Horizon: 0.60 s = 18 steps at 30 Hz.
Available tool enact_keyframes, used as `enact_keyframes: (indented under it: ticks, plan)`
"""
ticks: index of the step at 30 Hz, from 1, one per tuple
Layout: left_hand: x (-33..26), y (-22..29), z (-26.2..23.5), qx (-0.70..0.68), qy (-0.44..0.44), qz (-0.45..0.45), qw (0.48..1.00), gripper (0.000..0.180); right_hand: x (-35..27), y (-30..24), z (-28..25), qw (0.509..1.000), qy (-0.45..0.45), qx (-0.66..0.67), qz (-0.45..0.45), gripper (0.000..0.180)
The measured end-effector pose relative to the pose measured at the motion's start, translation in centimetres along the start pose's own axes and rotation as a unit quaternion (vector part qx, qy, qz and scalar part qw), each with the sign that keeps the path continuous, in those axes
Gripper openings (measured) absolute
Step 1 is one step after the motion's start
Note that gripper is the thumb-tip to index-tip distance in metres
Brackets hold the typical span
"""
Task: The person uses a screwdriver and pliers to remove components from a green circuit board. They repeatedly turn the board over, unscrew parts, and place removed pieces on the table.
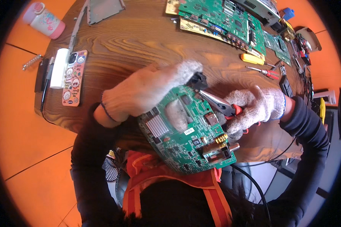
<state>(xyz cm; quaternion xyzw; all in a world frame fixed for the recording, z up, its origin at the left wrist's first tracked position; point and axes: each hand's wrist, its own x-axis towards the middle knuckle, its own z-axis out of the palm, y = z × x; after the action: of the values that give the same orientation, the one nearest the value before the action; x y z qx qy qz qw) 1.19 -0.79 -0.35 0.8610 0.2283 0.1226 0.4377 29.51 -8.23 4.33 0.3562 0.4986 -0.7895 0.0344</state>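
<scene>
Mid-way through pulling a part off the green circuit board (185,130), held up over the near edge of the wooden table (140,38): left hand (147,92) wrapped around the board's top-left edge, thumb across its face. Right hand (254,108) closed tight on the red-handled pliers (218,102), tips biting a black part (197,80) at the board's top edge. Probably needs a steady twist next, board kept still

Wood-grain surface (140,41), round-edged, over orange floor (22,125). Well left of the fingers: phone (75,77) w/ sticker case, white cylinder (59,68) touching its left side, dark flat item (41,75) at the rim. Beyond the fingers, far side: grey plate (104,9), stacked green boards (223,22). Just right of the fingers: yellow tool (252,59), red-handled screwdriver (264,72). Pink cup (44,19) on floor, far left.
</scene>
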Motion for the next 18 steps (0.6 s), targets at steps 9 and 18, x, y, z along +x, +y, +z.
enact_keyframes:
  ticks: [9,18]
  plan:
    - [0.7,-1.7,0.4,-0.029,0.022,0.063,0.997,0.044,1.2,3.7,0.2,0.983,0.09,-0.081,-0.139,0.022]
    - [0.5,-0.3,1.7,-0.521,0.083,0.04,0.849,0.05,3.3,8.4,1.8,0.93,0.198,-0.083,-0.298,0.057]
